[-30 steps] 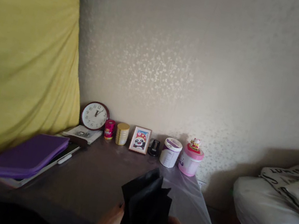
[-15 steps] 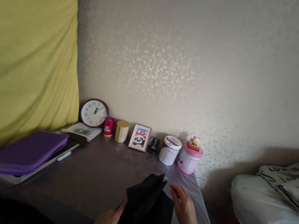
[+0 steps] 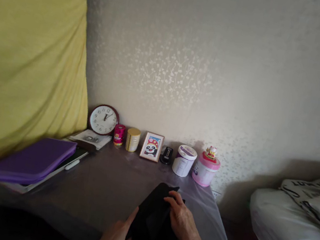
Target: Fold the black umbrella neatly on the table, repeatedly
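Observation:
A piece of black cloth (image 3: 156,234), dark and loosely folded, is held at the near right part of the table; its exact kind I cannot make out. My left hand (image 3: 118,234) grips its left edge, thumb stretched along the side and fingers curled beneath. On the upper right edge of the cloth, my right hand (image 3: 182,216) rests with bent fingers pinching a fold. The fold's inner side is hidden under those fingers.
Along the wall stand a clock (image 3: 104,119), a pink tin (image 3: 119,135), a yellow-lidded canister (image 3: 132,140), a panda picture frame (image 3: 152,146), a black stapler-like object (image 3: 166,155), a white tub (image 3: 184,163) and a pink tub (image 3: 204,172). A purple folder (image 3: 30,160) lies left.
My right hand has moved left onto the cloth and taken its upper edge. The raised pointed flaps are now pressed flatter. My left hand keeps its hold.

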{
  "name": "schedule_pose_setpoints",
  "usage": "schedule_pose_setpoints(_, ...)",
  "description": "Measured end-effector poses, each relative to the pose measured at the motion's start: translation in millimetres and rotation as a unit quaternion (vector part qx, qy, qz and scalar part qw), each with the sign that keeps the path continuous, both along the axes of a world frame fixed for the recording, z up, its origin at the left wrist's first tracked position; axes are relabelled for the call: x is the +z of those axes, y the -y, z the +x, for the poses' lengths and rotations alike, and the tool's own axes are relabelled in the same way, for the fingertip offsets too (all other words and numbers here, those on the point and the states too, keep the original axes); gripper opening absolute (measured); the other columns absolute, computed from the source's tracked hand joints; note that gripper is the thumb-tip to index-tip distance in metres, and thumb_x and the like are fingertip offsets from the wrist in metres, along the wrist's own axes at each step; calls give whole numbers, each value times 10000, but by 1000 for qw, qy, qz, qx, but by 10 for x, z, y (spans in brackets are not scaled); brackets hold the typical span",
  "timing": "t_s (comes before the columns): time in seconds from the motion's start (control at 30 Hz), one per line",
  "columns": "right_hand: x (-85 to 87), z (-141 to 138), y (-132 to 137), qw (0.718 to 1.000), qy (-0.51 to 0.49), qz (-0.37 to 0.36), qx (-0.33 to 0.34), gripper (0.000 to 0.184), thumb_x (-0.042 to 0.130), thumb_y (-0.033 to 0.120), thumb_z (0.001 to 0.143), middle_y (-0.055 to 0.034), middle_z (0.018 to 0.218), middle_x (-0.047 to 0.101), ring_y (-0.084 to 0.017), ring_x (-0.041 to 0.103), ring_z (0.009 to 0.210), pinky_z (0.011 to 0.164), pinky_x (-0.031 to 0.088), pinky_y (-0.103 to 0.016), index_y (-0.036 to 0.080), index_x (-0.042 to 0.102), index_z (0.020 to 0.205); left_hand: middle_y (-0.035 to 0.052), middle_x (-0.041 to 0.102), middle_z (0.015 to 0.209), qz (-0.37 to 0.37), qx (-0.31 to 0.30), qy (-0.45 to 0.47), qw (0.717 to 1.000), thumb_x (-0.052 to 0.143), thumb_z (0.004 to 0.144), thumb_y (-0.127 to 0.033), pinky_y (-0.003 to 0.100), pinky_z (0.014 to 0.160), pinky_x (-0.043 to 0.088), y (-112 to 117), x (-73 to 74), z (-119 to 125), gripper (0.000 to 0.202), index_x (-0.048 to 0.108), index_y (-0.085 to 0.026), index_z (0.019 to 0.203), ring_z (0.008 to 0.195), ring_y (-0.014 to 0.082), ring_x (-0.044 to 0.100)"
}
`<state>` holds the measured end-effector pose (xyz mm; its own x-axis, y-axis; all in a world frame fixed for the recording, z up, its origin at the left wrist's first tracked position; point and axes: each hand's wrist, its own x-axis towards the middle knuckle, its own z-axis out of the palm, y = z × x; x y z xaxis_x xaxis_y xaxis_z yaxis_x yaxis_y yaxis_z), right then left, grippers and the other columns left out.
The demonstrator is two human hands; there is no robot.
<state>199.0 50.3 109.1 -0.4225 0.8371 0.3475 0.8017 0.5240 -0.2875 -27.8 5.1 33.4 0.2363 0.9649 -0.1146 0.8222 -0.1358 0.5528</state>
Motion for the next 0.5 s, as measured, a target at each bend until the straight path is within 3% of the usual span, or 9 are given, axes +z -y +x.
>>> schedule_pose_setpoints(0.17,-43,-56,-86,997,-59,56,11,205,360,149,858,-46,1043,540,-122,617,800,725,509,-245,228,546,892,105,582,1162,14,-7,-8,1000,451,750,-161,281,870,413,48,14,42,792,2,-168,1402,1036,194,560)
schedule_pose_setpoints(0.33,-51,-230,-266,985,-114,125,-14,181,343,176,881,-39,951,548,-129,603,788,706,503,-241,226,517,898,136,540,1203,9,-2,-47,999,444,725,-116,296,863,420,139,131,156,819,-16,-175,1400,1021,221,561)
schedule_pose_setpoints(0.5,-242,-539,-455,987,-98,123,-36,197,330,186,893,-45,996,531,-120,598,780,711,494,-233,221,522,921,188,542,1173,-41,13,-132,990,320,748,-38,341,809,465,182,231,316,683,133,-153,1395,966,264,596)
